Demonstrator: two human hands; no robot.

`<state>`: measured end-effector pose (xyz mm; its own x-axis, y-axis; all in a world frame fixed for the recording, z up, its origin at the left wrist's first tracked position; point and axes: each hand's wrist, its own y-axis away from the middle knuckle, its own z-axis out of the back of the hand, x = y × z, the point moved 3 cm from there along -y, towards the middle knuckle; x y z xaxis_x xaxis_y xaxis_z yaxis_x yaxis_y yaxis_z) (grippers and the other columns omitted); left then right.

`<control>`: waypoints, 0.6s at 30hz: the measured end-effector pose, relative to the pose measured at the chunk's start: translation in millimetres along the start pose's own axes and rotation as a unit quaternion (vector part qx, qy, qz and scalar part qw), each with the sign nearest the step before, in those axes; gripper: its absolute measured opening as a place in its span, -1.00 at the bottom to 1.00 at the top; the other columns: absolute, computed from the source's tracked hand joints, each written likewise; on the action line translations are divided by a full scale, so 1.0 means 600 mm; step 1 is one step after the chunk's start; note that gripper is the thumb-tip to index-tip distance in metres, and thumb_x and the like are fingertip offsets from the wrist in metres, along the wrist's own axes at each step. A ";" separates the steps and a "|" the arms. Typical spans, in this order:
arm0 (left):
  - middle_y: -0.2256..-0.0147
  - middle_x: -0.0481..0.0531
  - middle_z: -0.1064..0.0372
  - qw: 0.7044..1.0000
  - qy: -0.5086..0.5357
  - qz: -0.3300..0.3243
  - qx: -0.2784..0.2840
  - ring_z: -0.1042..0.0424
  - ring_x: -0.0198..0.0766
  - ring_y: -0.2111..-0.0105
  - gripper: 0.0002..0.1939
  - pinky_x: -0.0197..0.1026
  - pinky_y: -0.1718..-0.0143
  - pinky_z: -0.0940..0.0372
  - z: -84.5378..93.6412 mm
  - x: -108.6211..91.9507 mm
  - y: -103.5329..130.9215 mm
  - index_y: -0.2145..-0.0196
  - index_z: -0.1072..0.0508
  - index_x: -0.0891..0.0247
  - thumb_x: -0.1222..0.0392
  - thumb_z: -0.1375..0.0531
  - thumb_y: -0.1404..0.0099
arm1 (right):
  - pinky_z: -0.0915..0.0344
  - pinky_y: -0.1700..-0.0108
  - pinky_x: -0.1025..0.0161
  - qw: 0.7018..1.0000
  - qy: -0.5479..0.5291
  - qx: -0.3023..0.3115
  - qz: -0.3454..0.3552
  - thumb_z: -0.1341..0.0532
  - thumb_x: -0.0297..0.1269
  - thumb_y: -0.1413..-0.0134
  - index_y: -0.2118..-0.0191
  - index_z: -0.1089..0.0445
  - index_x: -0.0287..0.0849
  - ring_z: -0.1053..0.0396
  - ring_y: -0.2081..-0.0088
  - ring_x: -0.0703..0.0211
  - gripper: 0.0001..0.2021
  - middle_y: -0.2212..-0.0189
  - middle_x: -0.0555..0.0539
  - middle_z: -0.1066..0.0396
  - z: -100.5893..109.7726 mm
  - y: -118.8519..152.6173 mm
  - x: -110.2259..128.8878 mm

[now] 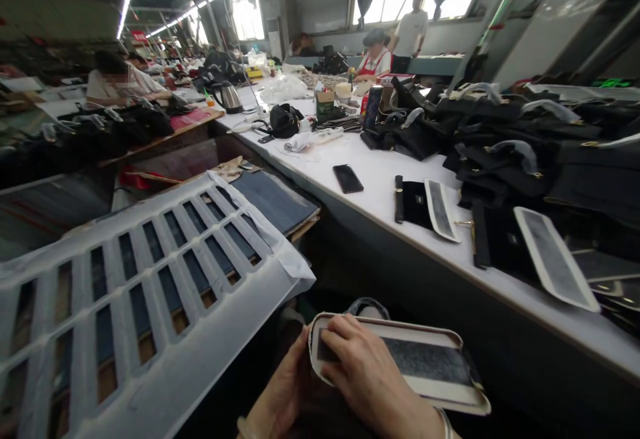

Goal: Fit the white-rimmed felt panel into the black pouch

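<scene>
Low in front of me I hold a handbag (430, 359) with its long, rounded, cream-edged panel facing up; a dark grey strip runs along the panel's middle. My left hand (287, 382) is closed around the near-left end, its fingers mostly hidden behind the edge. On that same end lies my right hand (367, 365), fingers bent and pressed onto the panel and its rim. A curved handle (369, 305) shows just behind the panel. The rest of the bag drops out of sight below.
To the left stands a white slatted plastic rack (165, 279) beside dark boards (275, 199). Along the white table (310, 165) are a phone (348, 178), black pieces with similar panels (555, 259), and piled black bags (500, 145). Several people work farther back.
</scene>
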<state>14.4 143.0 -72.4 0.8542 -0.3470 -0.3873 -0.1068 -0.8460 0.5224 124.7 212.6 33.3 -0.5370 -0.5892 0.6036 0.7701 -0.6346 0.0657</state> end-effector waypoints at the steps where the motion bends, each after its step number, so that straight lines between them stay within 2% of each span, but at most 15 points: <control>1: 0.09 0.11 -0.53 1.000 0.009 -0.008 0.008 -0.41 0.02 -0.06 -0.43 -0.04 -0.17 -0.23 0.000 -0.002 -0.001 -0.05 -0.49 0.27 -0.15 -0.33 -0.20 | -0.36 0.05 0.13 1.000 0.003 0.001 0.005 -0.28 -0.60 -0.01 0.26 -0.43 -0.12 -0.38 0.12 0.02 -0.77 0.18 -0.02 -0.45 0.000 -0.001 0.001; 4: -0.10 0.07 -0.43 0.998 0.035 -0.036 0.031 -0.22 -0.04 -0.24 -0.40 -0.10 -0.30 -0.07 -0.004 -0.007 -0.005 -0.14 -0.43 0.23 -0.07 -0.34 -0.21 | -0.36 0.01 0.09 1.000 0.010 -0.010 0.017 -0.24 -0.65 0.04 0.22 -0.43 -0.14 -0.37 0.10 0.00 -0.70 0.16 -0.03 -0.45 -0.005 -0.003 -0.001; 6: -0.14 0.06 -0.39 0.998 0.037 -0.044 0.038 -0.16 -0.05 -0.28 -0.42 -0.10 -0.33 -0.02 -0.008 -0.009 -0.005 -0.14 -0.42 0.21 -0.05 -0.34 -0.23 | -0.37 -0.01 0.03 1.000 0.009 -0.011 0.018 -0.24 -0.65 0.08 0.17 -0.42 -0.15 -0.37 0.08 -0.04 -0.65 0.13 -0.05 -0.45 -0.012 -0.003 -0.007; 14: -0.11 0.11 -0.42 0.998 -0.042 -0.040 0.018 -0.18 0.06 -0.27 -0.46 -0.02 -0.30 -0.08 -0.027 -0.020 0.004 -0.07 -0.46 0.26 -0.12 -0.29 -0.25 | -0.42 0.02 -0.02 0.999 0.015 -0.025 0.039 -0.27 -0.61 0.06 0.06 -0.42 -0.11 -0.40 0.06 -0.08 -0.58 0.06 -0.09 -0.44 -0.029 -0.005 -0.019; 18: -0.12 0.09 -0.40 0.996 -0.057 -0.058 0.036 -0.16 0.05 -0.28 -0.47 0.00 -0.30 -0.07 -0.022 -0.014 -0.001 -0.14 -0.41 0.23 -0.11 -0.20 -0.33 | -0.44 0.04 0.01 0.997 0.030 -0.051 0.058 -0.31 -0.61 0.10 0.07 -0.43 -0.12 -0.43 0.08 -0.08 -0.57 0.06 -0.12 -0.46 -0.029 -0.005 -0.021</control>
<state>14.3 151.6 -59.2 0.7997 -0.2863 -0.5277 -0.0507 -0.9080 0.4159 123.0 213.0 11.6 -0.4686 -0.6879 0.5542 0.7902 -0.6069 -0.0851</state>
